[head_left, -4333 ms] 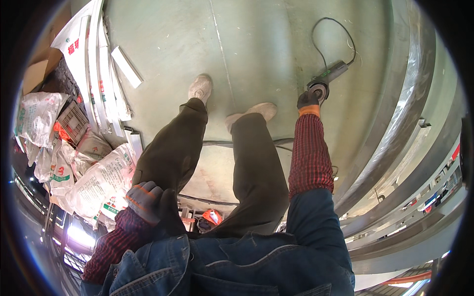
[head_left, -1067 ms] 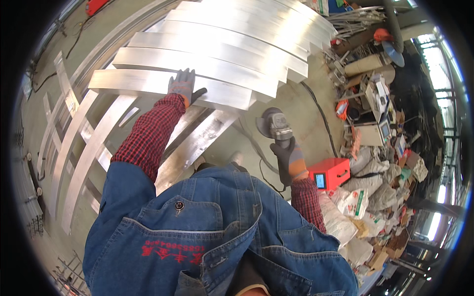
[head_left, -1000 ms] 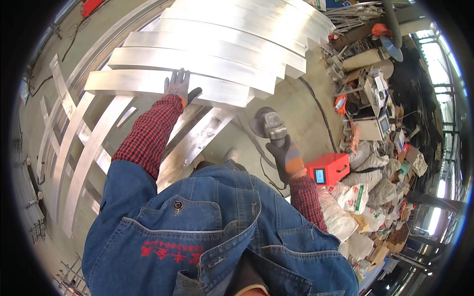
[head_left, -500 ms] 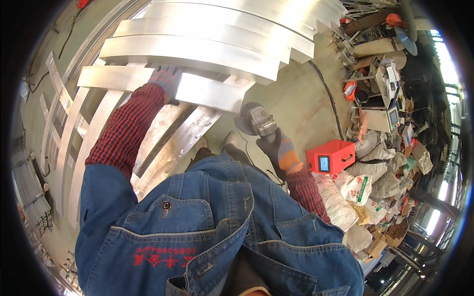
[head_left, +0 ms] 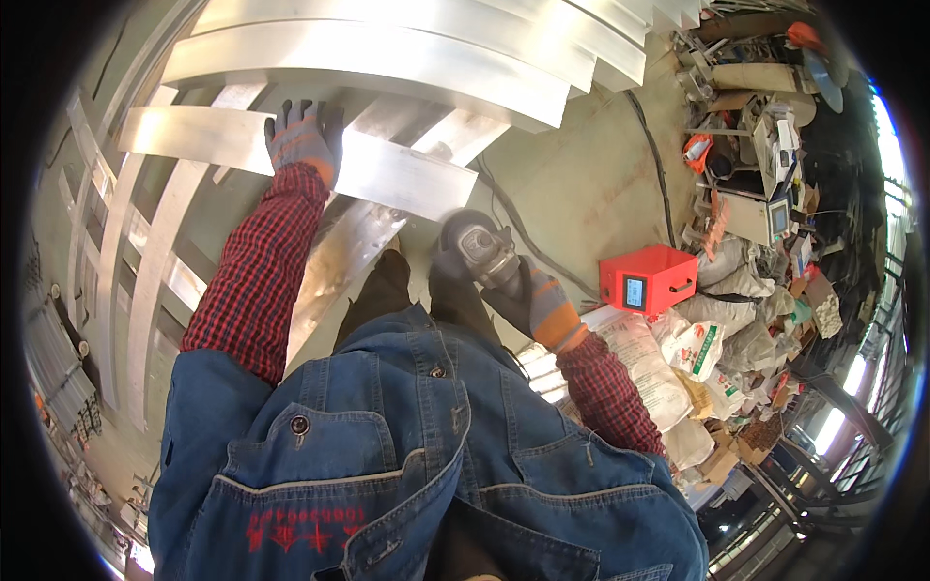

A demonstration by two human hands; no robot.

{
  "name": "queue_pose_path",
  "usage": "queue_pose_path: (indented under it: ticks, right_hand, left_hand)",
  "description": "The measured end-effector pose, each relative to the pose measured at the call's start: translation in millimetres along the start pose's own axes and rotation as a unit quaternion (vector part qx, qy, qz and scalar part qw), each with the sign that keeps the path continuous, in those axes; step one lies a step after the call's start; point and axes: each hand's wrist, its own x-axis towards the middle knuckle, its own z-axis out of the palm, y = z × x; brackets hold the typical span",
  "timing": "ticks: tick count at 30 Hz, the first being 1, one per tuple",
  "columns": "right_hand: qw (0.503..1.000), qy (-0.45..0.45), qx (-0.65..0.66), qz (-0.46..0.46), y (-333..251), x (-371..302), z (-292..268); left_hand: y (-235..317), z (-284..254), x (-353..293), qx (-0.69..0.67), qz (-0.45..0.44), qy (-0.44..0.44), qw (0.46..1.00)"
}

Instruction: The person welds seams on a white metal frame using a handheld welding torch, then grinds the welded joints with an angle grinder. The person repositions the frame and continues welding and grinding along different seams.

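A shiny flat metal bar (head_left: pixel 402 172) lies across several supporting metal strips in front of me. My left hand (head_left: pixel 305 140), in a grey and orange glove, rests on top of it, fingers stretched out past its far edge. An angle grinder (head_left: pixel 484 250) is in my right hand (head_left: pixel 544 308), which wears a matching glove and is wrapped round the body. The grinder's round head is just off the near corner of the bar's right end; whether they touch cannot be told.
Beyond the bar, wide metal bars (head_left: pixel 387 58) are stacked side by side. At right, a red box with a small screen (head_left: pixel 654 279) stands beside piled white sacks (head_left: pixel 635 363). A dark cable (head_left: pixel 656 160) crosses the floor. Equipment and scrap line the far right.
The bar now lies farther from the stack, with a wider gap between them. My left hand's fingers have straightened across it. The grinder has shifted slightly left and nearer me.
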Motion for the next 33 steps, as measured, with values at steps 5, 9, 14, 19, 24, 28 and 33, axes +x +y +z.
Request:
queue_pose_path:
  ticks: [5,9,14,19,24,28,33]
  right_hand:
    - [0.998,-0.042,-0.003,-0.041,-2,12,-5]
    - [0.993,-0.081,-0.062,-0.063,-3,27,-13]
    - [0.996,-0.039,-0.045,-0.063,-8,45,-33]
    - [0.997,-0.046,0.0,-0.057,-6,61,-46]
    - [0.988,-0.095,-0.065,-0.098,3,42,-34]
    - [0.988,-0.069,-0.076,-0.116,5,54,-39]
    - [0.992,-0.049,-0.005,-0.113,6,73,-58]
  left_hand:
    - [4,-9,-3,0.018,0.001,-0.016,1.0]
    - [6,-12,-5,0.037,-0.001,-0.008,0.999]
    - [2,-5,-3,0.04,0.001,-0.002,0.999]
    - [-1,1,-2,0.033,0.0,0.019,0.999]
    - [-2,3,-1,0.018,-0.007,0.011,1.0]
    - [-2,5,-2,0.023,-0.013,0.025,0.999]
    - [-2,6,0,0.02,-0.014,0.023,0.999]
